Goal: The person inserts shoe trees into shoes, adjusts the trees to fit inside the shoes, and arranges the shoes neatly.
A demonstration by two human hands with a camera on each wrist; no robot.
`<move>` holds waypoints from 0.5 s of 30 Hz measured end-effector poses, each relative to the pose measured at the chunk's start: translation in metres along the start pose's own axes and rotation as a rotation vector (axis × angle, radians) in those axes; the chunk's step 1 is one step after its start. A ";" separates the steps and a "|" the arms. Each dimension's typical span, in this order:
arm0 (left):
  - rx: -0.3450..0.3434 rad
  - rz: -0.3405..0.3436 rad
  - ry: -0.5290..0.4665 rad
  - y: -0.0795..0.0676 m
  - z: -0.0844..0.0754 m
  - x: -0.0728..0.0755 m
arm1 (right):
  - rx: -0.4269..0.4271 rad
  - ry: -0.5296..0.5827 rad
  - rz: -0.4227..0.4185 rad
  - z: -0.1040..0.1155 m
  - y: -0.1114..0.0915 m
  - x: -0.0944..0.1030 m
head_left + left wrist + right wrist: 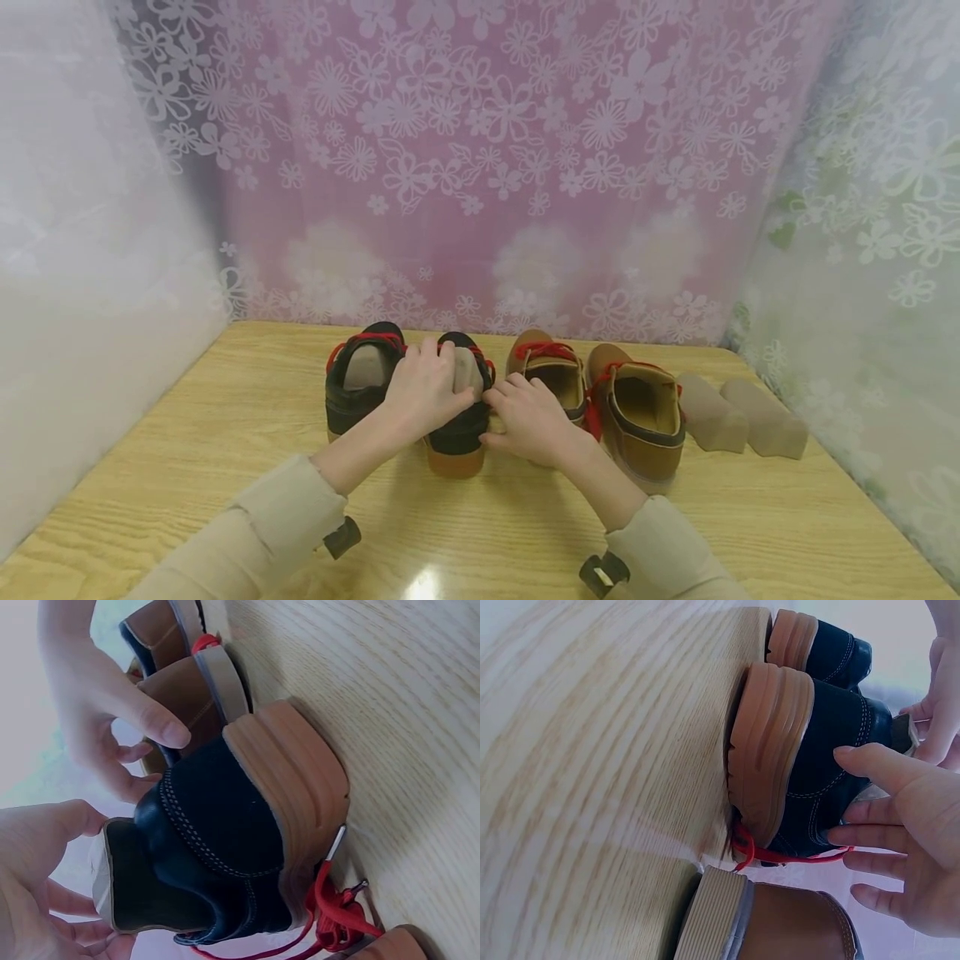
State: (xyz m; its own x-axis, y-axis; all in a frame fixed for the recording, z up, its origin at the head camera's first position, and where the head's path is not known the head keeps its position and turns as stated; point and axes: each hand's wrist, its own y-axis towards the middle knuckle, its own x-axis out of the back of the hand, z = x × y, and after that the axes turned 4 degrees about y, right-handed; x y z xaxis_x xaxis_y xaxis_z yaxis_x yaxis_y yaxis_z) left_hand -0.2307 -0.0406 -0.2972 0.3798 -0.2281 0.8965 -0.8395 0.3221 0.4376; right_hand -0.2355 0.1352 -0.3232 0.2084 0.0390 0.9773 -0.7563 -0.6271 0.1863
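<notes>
A: Beige sleeves [247, 529] nearest, over the near part of the counter [142, 467]. Head view: what stands toward the far edge?

B: Left to right, toes to that edge: left black shoe [351, 403], right black shoe [456, 462], two brown shoes [648, 454], all with red laces [592, 417]. Two loose inserts [708, 414] lie by the right edge. Seated insert [366, 368] inside the left black shoe.

A: Hands?

B: Left hand [423, 387] over the right black shoe's opening; right hand [532, 417] beside its right flank.

A: Left wrist view?

B: Left hand pinches the held insert [101, 874], thumb against fingers. Piece projects above the heel collar of the right black shoe, which sits on its sole.

A: Right wrist view?

B: Right hand loosely spread, thumb extended alongside the heel, grasping nothing. Contact with the shoe: cannot tell.
</notes>
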 end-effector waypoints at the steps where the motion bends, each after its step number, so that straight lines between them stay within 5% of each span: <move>1: -0.002 -0.005 0.002 0.000 0.000 -0.001 | -0.001 0.000 0.000 0.000 0.000 0.000; 15: 0.002 -0.029 0.006 0.003 0.001 -0.013 | 0.008 -0.003 -0.020 0.000 -0.001 -0.002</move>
State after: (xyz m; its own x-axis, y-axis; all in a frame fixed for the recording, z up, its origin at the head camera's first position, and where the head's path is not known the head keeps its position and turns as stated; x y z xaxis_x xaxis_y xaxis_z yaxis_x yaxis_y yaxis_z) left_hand -0.2383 -0.0373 -0.3079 0.4064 -0.2317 0.8838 -0.8288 0.3138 0.4634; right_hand -0.2357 0.1359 -0.3254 0.2252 0.0489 0.9731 -0.7473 -0.6322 0.2047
